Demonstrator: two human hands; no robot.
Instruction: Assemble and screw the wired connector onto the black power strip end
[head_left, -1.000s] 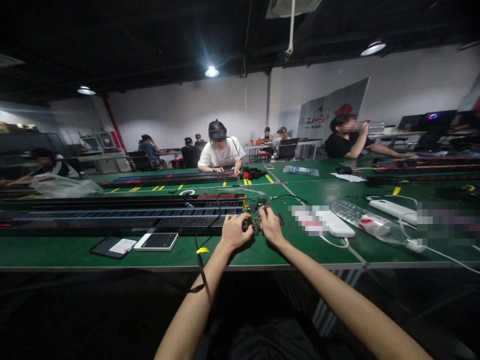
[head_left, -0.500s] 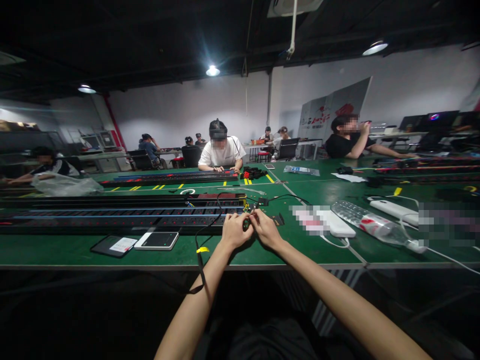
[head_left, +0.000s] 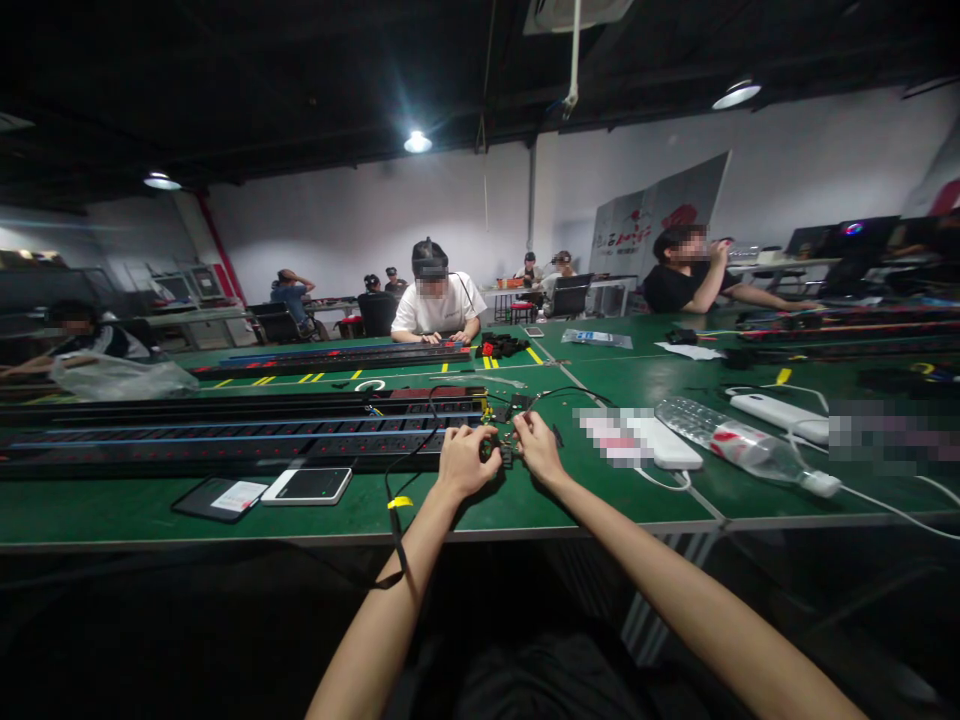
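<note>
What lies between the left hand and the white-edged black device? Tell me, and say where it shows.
The head view shows a black cable with a yellow tag passing between the left hand and the device, over green tabletop.

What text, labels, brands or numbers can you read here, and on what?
No text can be read for sure.
Grey banner: red and dark characters, too blurred.
Bottle: red-and-white label, wording blurred.
White sticker on the black case: print too small.
Clear packet: blue-and-white print, blurred.
White shirt: chest mark too small.
Patch beside the white device: pixelated.
Small dark part between left hand and right hand: nothing legible.
</note>
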